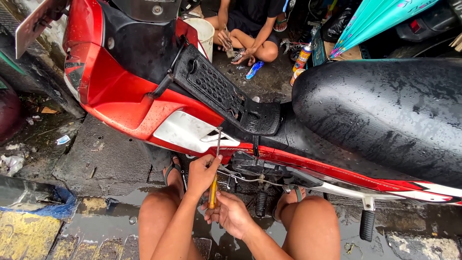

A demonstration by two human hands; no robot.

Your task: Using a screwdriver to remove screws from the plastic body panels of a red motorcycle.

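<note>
Red and white bodywork of a motorcycle (120, 96), wet with rain, fills the upper view; its black seat (385, 110) lies to the right and a black perforated panel (216, 89) stands propped open above the engine bay. Left hand (202, 174), just below the motorcycle's white side panel (185, 132), has its fingers curled tight around the upper part of a yellow-handled screwdriver (213, 190); the thin shaft rises to touch the panel's lower edge. Right hand (231, 212), lower and nearer the viewer, pinches the base of the handle between thumb and fingertips. Both knees of the squatting person flank the hands; a black footpeg (367, 224) hangs under the motorcycle to the right. Beyond the motorcycle a second person sits cross-legged, hands on small parts, beside a white bucket (204, 31) and spray cans (303, 58). Judged risk: wet handle and wet plastic could let the tip slip and scratch the panel or jab a finger; puddled ground could swallow a dropped fastener.
</note>
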